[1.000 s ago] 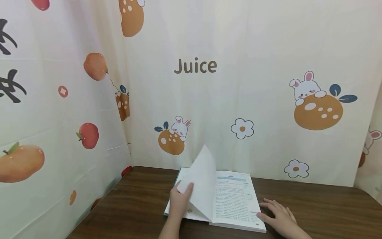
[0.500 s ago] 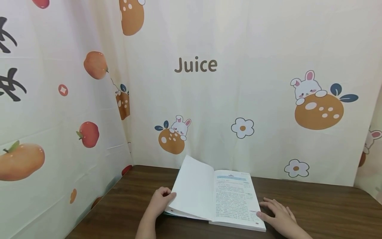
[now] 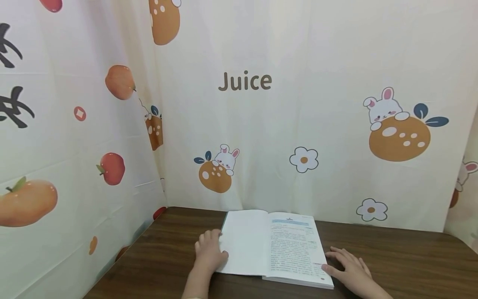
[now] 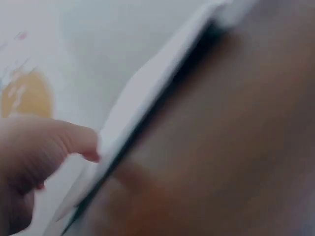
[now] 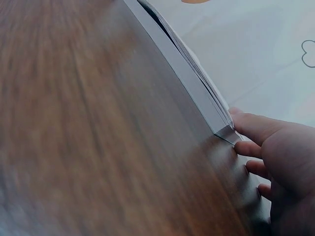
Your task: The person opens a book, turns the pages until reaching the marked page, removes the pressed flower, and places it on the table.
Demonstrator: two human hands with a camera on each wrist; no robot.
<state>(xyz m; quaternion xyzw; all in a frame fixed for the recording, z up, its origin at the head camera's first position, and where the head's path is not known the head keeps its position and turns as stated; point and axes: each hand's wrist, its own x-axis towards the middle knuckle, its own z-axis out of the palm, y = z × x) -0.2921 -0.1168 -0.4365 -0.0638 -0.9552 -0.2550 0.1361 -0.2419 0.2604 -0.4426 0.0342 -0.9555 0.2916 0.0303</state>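
An open book (image 3: 293,249) lies on the dark wooden table, its left page (image 3: 242,243) blank white and its right page printed with text. My left hand (image 3: 210,253) is at the book's left edge, thumb over the lower part of the blank page, fingers spread along the side. In the blurred left wrist view, the thumb (image 4: 81,140) touches the pages near a dark cover edge. At the lower right corner, my right hand (image 3: 351,270) rests its thumb on the page margin. Its other fingers (image 5: 256,168) lie on the table beside the book in the right wrist view.
The wood-grain table (image 3: 164,249) extends to both sides of the book. Directly behind it hangs a pale curtain (image 3: 261,124) printed with fruit, rabbits, flowers and the word "Juice". Another printed curtain (image 3: 74,166) runs along the left.
The lifted leaf has swung over to the left and now lies flat. My left hand moved left with it, released it and shifted onto the left edge. My right hand stayed in place.
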